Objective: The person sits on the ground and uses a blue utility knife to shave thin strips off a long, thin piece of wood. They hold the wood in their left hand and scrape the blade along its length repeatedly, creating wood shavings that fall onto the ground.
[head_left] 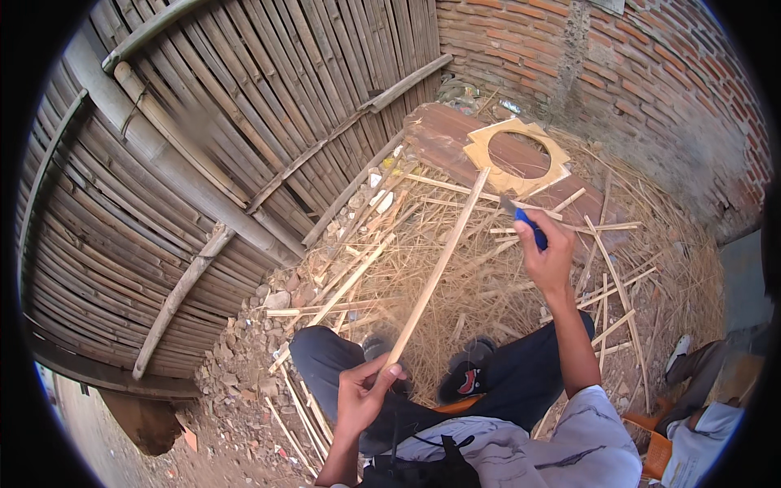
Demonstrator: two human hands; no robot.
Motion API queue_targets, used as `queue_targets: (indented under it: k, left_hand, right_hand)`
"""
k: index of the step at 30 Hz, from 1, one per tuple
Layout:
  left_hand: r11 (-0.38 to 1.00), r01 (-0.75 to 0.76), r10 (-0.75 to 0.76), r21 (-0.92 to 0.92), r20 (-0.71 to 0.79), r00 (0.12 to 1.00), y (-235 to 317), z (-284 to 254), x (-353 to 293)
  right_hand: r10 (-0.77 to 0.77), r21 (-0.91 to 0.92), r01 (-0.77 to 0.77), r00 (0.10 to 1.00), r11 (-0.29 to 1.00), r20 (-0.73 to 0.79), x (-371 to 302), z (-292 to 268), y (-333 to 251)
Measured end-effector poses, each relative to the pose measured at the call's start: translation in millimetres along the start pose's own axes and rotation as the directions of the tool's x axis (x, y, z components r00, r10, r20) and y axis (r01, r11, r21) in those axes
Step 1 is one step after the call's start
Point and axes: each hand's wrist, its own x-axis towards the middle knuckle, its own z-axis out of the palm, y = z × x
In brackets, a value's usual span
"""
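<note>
My left hand (364,394) is closed around the near end of a long, pale bamboo strip (442,264). The strip slants up and away from me, its far end near a board with a round hole. In my right hand (550,256) is a knife with a blue handle (530,228), its dark blade pointing up and left. The blade is a little to the right of the strip's far part, apart from it as far as I can see. Shavings (480,293) and loose bamboo strips (622,305) lie on the ground around my legs.
A yellowish board with a round hole (556,173) rests on a brown wooden panel (443,134). A bamboo fence (268,89) stands at left, a brick wall (643,73) at far right. Stones (281,297) line the fence. Another person (708,390) sits at lower right.
</note>
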Motion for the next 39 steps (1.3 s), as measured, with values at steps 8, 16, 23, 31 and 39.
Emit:
queue_targets:
  k: [8,16,23,31,39]
  left_hand:
    - [0.995,-0.096,0.097,-0.018,0.029,0.995,11,20,14]
    - [0.948,-0.203,0.214,0.247,-0.021,0.977,11,10,1]
    - [0.908,-0.234,0.254,0.349,-0.013,0.967,12,4,-5]
    - [0.966,-0.102,0.112,0.237,-0.029,0.993,1,-13,-5]
    - [0.99,-0.089,0.083,0.106,0.061,0.995,16,18,27]
  right_hand:
    - [-0.188,0.155,0.152,0.95,0.976,0.25,-46,19,-50]
    - [-0.062,0.02,0.06,0.992,0.998,0.113,-10,6,-4]
    - [-0.095,-0.07,0.098,0.994,0.993,0.05,14,-1,24]
    - [0.109,-0.137,-0.117,0.992,0.984,-0.064,31,-21,43]
    - [-0.159,0.18,0.111,0.946,0.977,0.281,-61,27,-48]
